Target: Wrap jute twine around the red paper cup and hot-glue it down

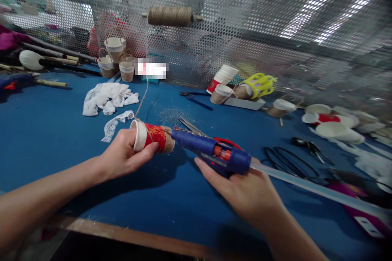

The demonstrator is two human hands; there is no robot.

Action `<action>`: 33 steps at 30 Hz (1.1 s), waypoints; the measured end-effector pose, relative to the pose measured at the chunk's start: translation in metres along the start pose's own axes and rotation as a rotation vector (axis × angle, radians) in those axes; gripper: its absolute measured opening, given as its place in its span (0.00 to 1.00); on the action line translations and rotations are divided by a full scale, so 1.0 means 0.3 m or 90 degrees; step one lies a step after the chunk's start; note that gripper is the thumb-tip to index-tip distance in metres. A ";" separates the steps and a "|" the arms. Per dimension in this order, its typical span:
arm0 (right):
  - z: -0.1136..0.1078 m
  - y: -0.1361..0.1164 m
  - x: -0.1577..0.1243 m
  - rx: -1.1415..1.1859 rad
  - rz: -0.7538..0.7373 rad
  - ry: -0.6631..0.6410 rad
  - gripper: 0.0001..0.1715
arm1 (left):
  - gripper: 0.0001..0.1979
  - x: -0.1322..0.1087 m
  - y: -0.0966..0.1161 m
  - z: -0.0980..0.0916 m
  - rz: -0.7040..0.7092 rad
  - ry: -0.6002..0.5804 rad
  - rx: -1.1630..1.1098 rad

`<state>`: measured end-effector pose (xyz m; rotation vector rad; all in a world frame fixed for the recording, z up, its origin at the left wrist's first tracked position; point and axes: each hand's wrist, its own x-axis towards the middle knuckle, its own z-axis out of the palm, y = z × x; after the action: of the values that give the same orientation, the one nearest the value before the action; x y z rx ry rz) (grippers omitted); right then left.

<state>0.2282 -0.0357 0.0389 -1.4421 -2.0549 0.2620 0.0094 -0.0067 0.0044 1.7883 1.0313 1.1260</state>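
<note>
My left hand (124,155) grips a red and white paper cup (151,136) lying on its side, its base end wound with brown twine. A strand of twine (141,102) runs from the cup up to a spool (170,16) on the mesh wall. My right hand (245,191) holds a blue hot glue gun (211,151) with its nozzle against the cup's twine-wrapped end. A clear glue stick (306,183) sticks out of the gun's back, toward the right.
The blue table (45,138) carries white lace scraps (105,97), twine-wrapped cup baskets (114,59) at the back, paper cups (222,77), a yellow plastic piece (260,85), pliers (194,98) and black scissors (310,147). A perforated metal wall (245,16) closes the back.
</note>
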 end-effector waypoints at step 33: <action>-0.028 -0.016 0.000 -0.007 0.033 -0.062 0.08 | 0.10 0.014 -0.006 -0.007 -0.004 0.023 0.064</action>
<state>0.2292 -0.0389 0.0478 -1.5177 -2.1011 0.3490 0.0081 -0.0018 0.0049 1.8480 1.1322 1.1228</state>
